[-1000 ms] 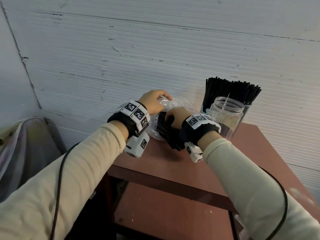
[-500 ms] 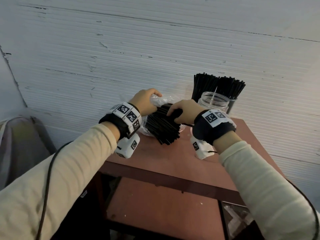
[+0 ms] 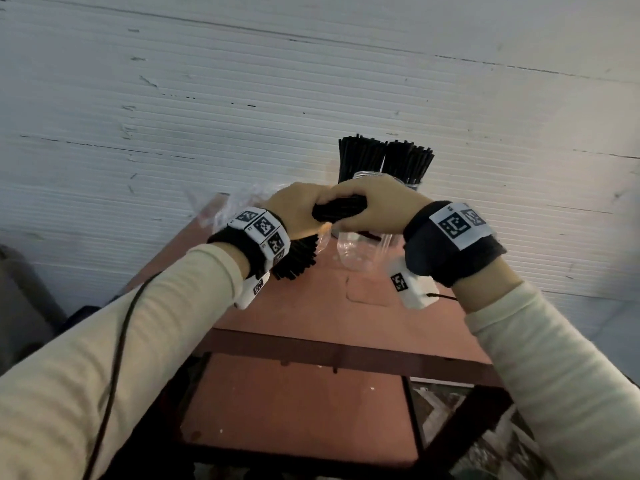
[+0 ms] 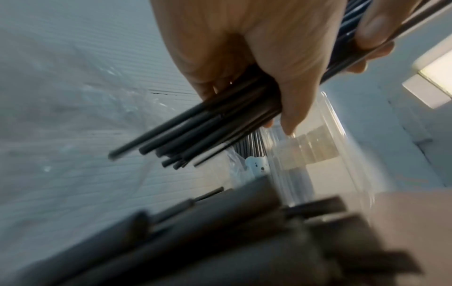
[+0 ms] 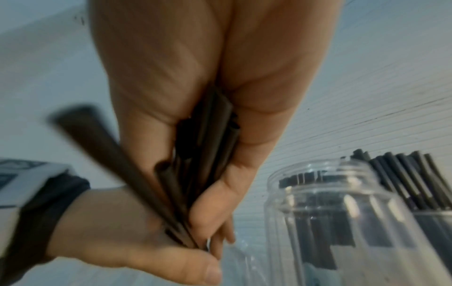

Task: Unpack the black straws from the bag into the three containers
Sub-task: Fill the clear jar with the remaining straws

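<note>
Both hands grip one bundle of black straws (image 3: 341, 210) (image 5: 208, 143) (image 4: 220, 123), held tilted. My left hand (image 3: 294, 213) (image 5: 137, 243) holds it on the left, and the straws' lower ends fan out below that wrist. My right hand (image 3: 377, 206) (image 5: 195, 77) wraps the upper end. Just below the hands an empty clear jar (image 3: 360, 252) (image 5: 330, 212) (image 4: 318, 147) stands upright. Behind it two jars are packed with upright black straws (image 3: 384, 162) (image 5: 403, 174). The crumpled clear bag (image 3: 221, 209) lies at the back left of the table.
The jars and bag sit on a small reddish-brown table (image 3: 346, 317) pushed against a white ribbed wall (image 3: 242, 98). A lower shelf (image 3: 294, 403) shows under the front rail. A grey object (image 3: 20, 306) stands at the far left.
The bundle has come out of the bag and moved up and right, over the empty jar. My left hand let go of the bag and now holds the straws too.
</note>
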`<state>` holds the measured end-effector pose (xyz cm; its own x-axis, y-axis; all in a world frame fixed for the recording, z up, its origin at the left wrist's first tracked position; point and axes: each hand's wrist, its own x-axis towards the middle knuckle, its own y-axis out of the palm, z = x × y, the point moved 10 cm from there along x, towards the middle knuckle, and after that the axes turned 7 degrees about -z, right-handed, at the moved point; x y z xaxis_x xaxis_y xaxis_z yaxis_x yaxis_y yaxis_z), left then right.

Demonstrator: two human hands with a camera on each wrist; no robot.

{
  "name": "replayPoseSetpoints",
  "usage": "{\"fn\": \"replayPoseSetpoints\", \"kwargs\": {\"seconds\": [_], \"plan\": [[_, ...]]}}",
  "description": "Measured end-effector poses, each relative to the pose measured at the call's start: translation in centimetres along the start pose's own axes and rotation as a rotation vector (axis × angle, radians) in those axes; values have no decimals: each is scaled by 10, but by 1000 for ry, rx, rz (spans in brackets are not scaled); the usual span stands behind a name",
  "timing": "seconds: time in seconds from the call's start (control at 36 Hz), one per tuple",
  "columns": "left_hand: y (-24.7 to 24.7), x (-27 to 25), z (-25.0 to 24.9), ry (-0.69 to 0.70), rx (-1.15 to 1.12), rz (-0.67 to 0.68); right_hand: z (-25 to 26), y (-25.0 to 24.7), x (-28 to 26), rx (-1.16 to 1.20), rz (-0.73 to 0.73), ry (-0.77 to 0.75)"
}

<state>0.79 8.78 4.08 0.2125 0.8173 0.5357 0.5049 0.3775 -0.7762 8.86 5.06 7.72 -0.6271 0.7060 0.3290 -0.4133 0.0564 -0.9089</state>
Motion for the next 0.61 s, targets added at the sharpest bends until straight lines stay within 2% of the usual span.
{"fn": "replayPoseSetpoints", "kwargs": {"seconds": [0.14,0.22,0.33,0.47,0.61], "plan": [[-11,8,3,-147,-241,-124,-6,-54,-12,163,-249,22],[-18,12,-1,-199,-468,-207,-3,-81,-16,291,-411,-5],[-15,15,-23,-182,-680,-150,12,-100,-14,265,-587,-102],[10,5,-37,-236,-831,-4,25,-86,-4,198,-612,-227],[43,-13,-20,-360,-905,102,10,-47,1,160,-473,-152]]}}
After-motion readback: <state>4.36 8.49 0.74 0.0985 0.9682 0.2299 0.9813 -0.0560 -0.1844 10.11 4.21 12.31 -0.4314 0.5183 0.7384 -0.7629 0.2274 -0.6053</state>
